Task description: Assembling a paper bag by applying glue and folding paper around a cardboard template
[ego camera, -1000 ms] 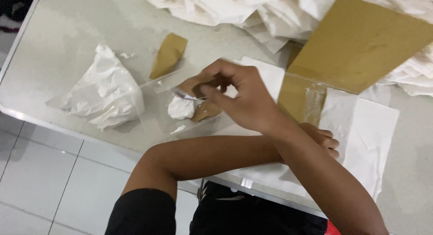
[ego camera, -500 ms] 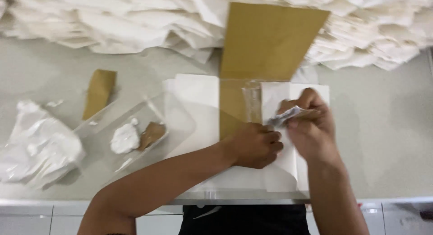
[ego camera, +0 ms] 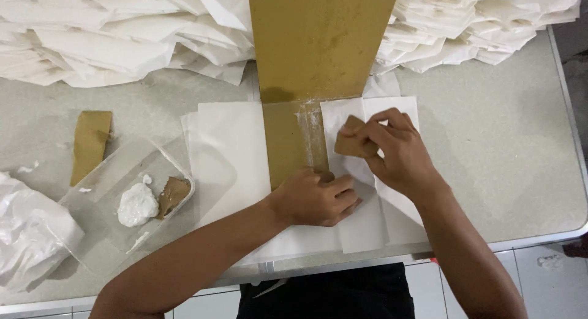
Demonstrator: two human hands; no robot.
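Since before, brown card scrap (ego camera: pixel 352 144) now pinched in right hand (ego camera: pixel 392 150), atop white paper (ego camera: pixel 367 202).

A cardboard sheet (ego camera: pixel 318 46) leans at twelve o'clock against the paper pile (ego camera: pixel 122 34) running along the far edge of the table (ego camera: pixel 502 147). Its lower flap (ego camera: pixel 288 135) lies flat on a sheet stack (ego camera: pixel 226 147) at centre. The right hand (ego camera: pixel 389 150), at two o'clock from the left hand (ego camera: pixel 315 196), pinches a cardboard scrap (ego camera: pixel 349 141) on a folded sheet (ego camera: pixel 361 221). At nine o'clock sits a clear tray (ego camera: pixel 116 190) with paste (ego camera: pixel 136 204) in it; a cardboard strip (ego camera: pixel 90 144) lies behind it, a plastic bag (ego camera: pixel 27 233) to its left.
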